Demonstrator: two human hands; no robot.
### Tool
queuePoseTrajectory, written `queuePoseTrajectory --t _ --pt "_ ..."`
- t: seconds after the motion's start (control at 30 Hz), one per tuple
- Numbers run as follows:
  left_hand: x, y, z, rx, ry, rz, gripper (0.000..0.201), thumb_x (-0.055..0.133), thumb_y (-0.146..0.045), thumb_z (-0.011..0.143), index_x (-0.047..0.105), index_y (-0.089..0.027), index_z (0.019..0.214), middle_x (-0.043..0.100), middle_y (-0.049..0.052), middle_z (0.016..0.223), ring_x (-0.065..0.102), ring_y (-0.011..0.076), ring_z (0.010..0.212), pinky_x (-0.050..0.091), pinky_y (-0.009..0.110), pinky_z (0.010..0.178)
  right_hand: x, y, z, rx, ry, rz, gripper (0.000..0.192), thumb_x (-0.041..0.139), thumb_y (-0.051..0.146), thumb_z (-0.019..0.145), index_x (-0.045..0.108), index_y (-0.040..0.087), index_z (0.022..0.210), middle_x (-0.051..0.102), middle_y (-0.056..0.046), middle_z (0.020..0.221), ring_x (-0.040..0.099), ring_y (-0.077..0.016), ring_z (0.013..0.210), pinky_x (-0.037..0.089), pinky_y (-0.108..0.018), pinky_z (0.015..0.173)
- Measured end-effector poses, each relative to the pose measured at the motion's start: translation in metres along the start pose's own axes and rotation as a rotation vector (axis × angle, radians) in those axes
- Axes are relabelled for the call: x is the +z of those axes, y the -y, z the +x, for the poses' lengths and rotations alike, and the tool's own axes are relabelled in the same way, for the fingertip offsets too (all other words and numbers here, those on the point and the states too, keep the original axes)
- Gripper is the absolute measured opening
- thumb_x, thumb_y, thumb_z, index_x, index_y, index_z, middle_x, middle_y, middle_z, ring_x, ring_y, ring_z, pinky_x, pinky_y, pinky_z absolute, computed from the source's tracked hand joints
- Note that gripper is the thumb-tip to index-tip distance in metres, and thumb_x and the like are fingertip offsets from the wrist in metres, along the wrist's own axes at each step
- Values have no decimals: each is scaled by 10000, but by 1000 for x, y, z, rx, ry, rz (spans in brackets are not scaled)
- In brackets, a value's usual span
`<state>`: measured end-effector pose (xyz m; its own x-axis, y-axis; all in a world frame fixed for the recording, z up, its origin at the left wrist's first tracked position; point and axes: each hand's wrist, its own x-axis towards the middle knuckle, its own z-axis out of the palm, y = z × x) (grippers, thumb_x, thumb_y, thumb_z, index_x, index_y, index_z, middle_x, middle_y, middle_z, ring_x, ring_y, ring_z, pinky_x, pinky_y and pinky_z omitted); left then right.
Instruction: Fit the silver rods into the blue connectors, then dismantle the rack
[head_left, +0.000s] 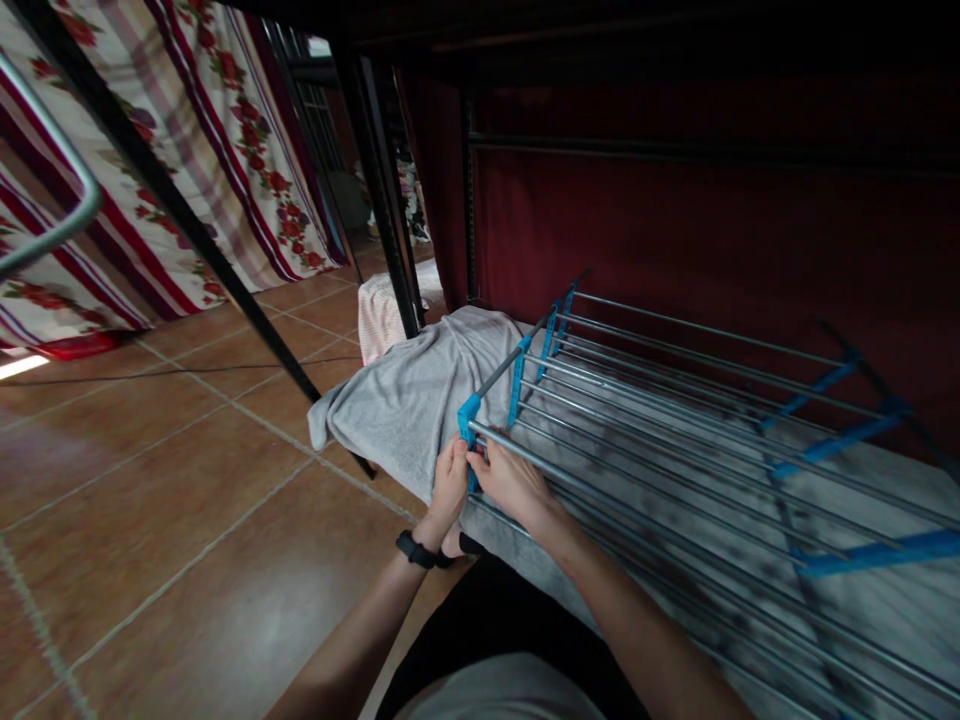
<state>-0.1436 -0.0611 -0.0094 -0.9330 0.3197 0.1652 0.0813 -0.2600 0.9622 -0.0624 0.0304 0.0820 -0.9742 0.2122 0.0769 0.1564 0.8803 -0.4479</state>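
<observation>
Both hands meet at the near left corner of a metal drying rack (675, 420) that lies flat over a grey towel (405, 400) spread on a low bed. The left hand (448, 487), with a black band on its wrist, has its fingers curled around the blue plastic corner piece (469, 415) of the rack, and the grip is clenched on it from the left side. The right hand (514, 482) sits just beside it, touching it at the thumbs, with its fingers closed over the nearest silver rod where that rod enters the blue corner piece. The rack's parallel rods run away toward the right, joined by blue cross braces (840, 440) near the far right end. The grey towel hangs over the left edge of the bed, down toward the brown tiled floor (150, 500). Behind the towel lies a pale pink cloth (379, 315). A black metal post (386, 190) rises at the bed's far left corner, and a dark red curtain (675, 220) hangs along the far side. Floral curtains (225, 130) hang at the left, well apart from the rack.
</observation>
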Motion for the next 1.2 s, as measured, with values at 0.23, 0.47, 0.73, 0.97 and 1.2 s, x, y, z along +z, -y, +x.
queuePoseTrajectory --t 0.23,0.47,0.73,0.97,1.2 --pt "-2 5 6 -108 -2 -330 462 753 -537 767 638 -225 1088 670 6 946 612 149 821 492 277 783 -9 -5 10 13 142 123 438 406 517 997 591 274 1310 728 -41 1103 682 -215 997 498 -305 827" --pt "-2 -3 6 -155 71 -409 426 780 -508 756 696 -208 1047 721 35 1010 653 200 976 491 314 885 0 -12 14 -73 105 -40 390 425 374 1025 536 237 1373 704 -64 1188 670 -207 1041 495 -310 884" --pt "-2 6 10 -124 42 -371 454 790 -550 723 730 -206 1013 739 45 990 649 223 1023 478 329 944 12 -8 20 -110 69 -206 356 355 381 1050 607 196 1221 666 -86 1198 661 -204 1014 494 -311 879" --pt "-5 11 11 -124 40 -330 419 767 -562 735 716 -191 924 720 34 907 642 191 905 491 299 860 8 -3 8 -136 -19 -245 383 283 365 1072 570 188 1255 686 -66 1154 673 -186 994 485 -291 857" --pt "-12 31 17 -139 8 -223 450 698 -610 770 617 -170 719 597 -15 685 500 128 656 447 262 667 9 3 9 39 64 -211 295 335 369 1053 533 212 1206 710 -64 1055 693 -191 913 493 -291 787"
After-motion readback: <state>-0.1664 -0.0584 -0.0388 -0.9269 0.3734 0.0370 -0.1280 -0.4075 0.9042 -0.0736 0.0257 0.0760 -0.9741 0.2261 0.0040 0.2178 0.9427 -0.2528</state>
